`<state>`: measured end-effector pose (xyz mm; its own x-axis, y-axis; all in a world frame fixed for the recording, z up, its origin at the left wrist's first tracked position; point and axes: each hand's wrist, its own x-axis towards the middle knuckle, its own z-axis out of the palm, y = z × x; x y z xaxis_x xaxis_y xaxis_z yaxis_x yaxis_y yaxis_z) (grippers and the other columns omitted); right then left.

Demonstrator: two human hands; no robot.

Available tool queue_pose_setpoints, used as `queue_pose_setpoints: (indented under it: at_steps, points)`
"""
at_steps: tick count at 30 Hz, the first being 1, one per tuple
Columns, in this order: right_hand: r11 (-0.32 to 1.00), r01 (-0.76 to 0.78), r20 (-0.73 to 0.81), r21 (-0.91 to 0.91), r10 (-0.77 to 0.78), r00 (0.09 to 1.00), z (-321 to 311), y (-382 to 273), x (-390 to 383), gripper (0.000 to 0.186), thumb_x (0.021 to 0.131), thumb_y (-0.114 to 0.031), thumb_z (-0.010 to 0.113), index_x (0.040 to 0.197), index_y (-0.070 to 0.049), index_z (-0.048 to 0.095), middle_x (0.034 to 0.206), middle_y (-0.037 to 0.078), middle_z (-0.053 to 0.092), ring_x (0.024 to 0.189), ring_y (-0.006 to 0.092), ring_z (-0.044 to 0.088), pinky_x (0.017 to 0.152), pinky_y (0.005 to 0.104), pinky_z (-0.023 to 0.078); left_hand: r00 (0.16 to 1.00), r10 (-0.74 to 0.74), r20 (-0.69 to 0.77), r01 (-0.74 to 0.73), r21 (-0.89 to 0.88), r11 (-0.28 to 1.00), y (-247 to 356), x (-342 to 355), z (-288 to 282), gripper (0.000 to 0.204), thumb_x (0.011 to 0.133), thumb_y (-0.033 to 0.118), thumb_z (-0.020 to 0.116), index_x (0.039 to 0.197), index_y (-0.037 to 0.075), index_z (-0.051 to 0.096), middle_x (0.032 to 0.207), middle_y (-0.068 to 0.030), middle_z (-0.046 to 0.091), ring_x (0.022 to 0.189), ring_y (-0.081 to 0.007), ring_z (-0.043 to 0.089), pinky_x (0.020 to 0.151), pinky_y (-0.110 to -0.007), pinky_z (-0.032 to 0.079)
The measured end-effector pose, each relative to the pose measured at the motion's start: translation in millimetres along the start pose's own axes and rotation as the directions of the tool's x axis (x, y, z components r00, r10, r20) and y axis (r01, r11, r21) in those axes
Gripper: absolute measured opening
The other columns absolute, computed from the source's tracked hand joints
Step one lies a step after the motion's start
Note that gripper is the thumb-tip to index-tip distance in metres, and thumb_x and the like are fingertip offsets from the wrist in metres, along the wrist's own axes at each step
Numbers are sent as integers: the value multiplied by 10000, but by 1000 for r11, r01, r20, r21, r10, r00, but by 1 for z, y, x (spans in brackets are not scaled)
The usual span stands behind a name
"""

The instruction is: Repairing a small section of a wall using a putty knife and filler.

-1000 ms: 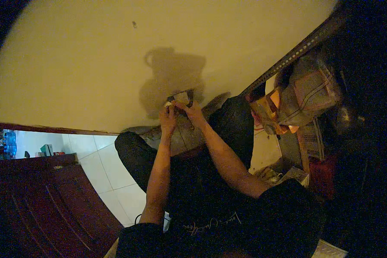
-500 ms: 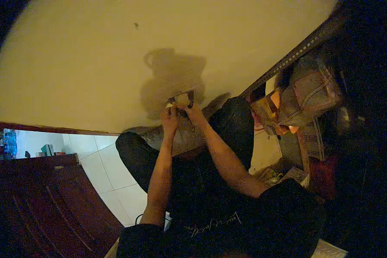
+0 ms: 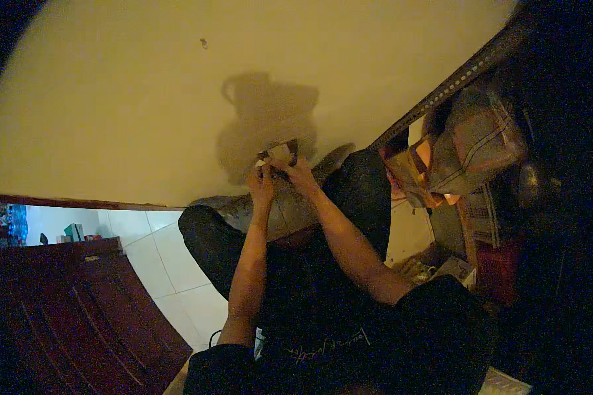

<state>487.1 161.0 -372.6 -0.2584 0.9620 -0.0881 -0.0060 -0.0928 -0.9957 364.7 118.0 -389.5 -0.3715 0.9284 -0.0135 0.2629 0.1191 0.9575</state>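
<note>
a small box-like thing (image 3: 281, 153) with a pale face and dark edges is at the pale wall (image 3: 145, 99); its long axis slants, the right end higher, and i can't tell whether it touches the wall. the left hand (image 3: 261, 187) pinches a tiny pale piece (image 3: 260, 162) just beside its lower left end. the right hand (image 3: 301, 176) reaches up under its lower right edge, forefinger bent toward the left fingertips; whether those fingers grip is too dim to tell. the fingers hide its lower edge. a shadow (image 3: 270, 99) falls around it; dark trousers (image 3: 359, 187), white tiles (image 3: 148, 257) and a bag (image 3: 484, 138) lie around.
</note>
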Motion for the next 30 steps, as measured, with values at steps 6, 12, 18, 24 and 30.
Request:
queue_pose_setpoints:
  at_steps: [6, 12, 18, 24, 30]
  points:
    - [859, 126, -133, -496, -219, 967, -39, 87, 27, 342, 802, -318, 682, 1031, -65, 660, 903, 65, 672, 843, 194, 611, 768, 336, 477, 870, 485, -91, -460, 205, 864, 5, 6, 26, 312, 940, 271, 506, 975, -26, 593, 846, -164, 620, 755, -270, 572, 665, -373, 434]
    - [983, 66, 9, -174, -66, 998, -23, 39, 16, 297, 829, -320, 654, 1009, -84, 680, 913, 79, 671, 877, 195, 611, 788, 335, 478, 1000, -12, 4, 11, 153, 988, 25, 1, 10, 295, 943, 240, 487, 1007, -26, 598, 950, -205, 616, 885, -328, 579, 749, -399, 433]
    - [990, -100, 51, -98, 106, 993, -12, -7, -2, 307, 823, -281, 659, 1076, -108, 656, 1044, 85, 643, 891, 207, 615, 808, 351, 468, 979, 196, -48, -195, 35, 980, 21, -2, 4, 302, 950, 242, 482, 991, -36, 592, 966, -193, 618, 868, -315, 584, 742, -401, 442]
    - [524, 417, 321, -742, -269, 908, -34, 75, 8, 478, 780, -144, 658, 1247, -164, 558, 1170, 152, 585, 893, 294, 611, 853, 381, 450, 990, 142, 8, -143, 100, 985, -17, 4, 24, 191, 925, 122, 502, 1025, -17, 588, 932, -166, 618, 854, -314, 581, 743, -397, 445]
    - [911, 218, 74, -350, -205, 976, -6, 26, -4, 377, 816, -178, 647, 1189, -146, 607, 1129, 167, 614, 960, 267, 602, 873, 389, 453, 718, 696, -1, -554, 605, 572, -55, 11, 10, 231, 946, 194, 484, 985, -2, 599, 835, -147, 610, 758, -276, 575, 647, -389, 434]
